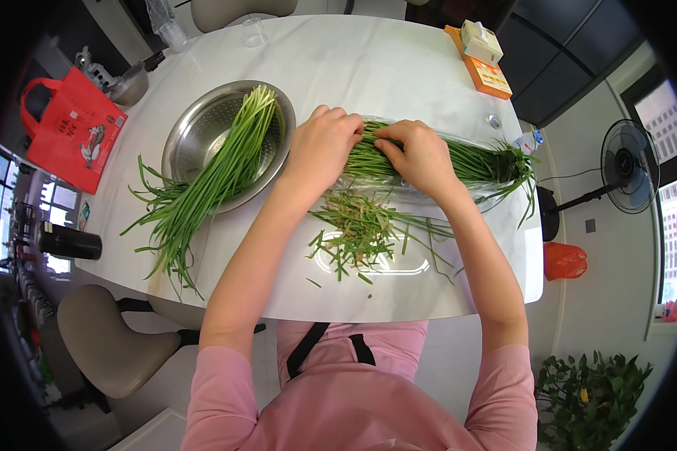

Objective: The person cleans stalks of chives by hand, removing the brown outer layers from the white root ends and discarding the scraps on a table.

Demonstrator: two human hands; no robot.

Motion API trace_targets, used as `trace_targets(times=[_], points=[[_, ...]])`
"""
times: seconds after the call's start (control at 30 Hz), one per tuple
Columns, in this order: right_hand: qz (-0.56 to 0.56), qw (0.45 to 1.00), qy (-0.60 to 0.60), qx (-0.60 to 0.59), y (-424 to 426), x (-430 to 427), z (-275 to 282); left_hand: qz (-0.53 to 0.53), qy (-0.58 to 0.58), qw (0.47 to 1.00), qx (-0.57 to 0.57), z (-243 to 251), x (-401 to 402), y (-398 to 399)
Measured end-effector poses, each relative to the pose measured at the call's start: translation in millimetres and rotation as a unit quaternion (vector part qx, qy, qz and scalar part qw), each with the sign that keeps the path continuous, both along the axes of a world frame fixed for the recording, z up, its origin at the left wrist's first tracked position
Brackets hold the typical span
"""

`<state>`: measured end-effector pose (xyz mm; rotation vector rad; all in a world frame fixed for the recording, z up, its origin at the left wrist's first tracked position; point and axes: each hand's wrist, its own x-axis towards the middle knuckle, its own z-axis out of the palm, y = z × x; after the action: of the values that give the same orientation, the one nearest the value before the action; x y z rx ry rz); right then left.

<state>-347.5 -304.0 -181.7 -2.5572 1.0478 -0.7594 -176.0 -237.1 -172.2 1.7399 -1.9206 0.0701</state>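
A bunch of garlic chives point(468, 155) lies on clear plastic wrapping point(423, 194), its leafy tips towards the right. My left hand point(326, 144) is at the bunch's left end, fingers curled in on the stems; its grip is partly hidden by the hand itself. With thumb and forefinger, my right hand point(416, 155) pinches at stems near the middle of the bunch. Below both hands is a loose pile of chive trimmings point(361, 231), green and brownish. To the left, more chives point(220, 163) rest across a perforated steel colander point(194, 132), pale ends inside and leaves hanging over the rim onto the table.
The white marble-patterned table point(338, 62) carries a clear cup point(255, 32), a tissue box point(481, 42) on an orange box point(489, 76), a red bag point(76, 132) and a black cylindrical container point(70, 241). A chair point(115, 338) stands left, a fan point(626, 163) right.
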Motion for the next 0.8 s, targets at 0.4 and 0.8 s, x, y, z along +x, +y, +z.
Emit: trace_targets(times=[0.4, 0.8], points=[[-0.031, 0.995, -0.088, -0.032, 16.0, -6.7, 26.9, -0.027, 0.194, 0.978, -0.075, 16.6, -4.3, 8.1], [0.11, 0.937, -0.115, 0.311, 63.9, -40.8, 80.6, -0.156, 0.664, 0.729, -0.057, 54.9, -2.9, 48.0]])
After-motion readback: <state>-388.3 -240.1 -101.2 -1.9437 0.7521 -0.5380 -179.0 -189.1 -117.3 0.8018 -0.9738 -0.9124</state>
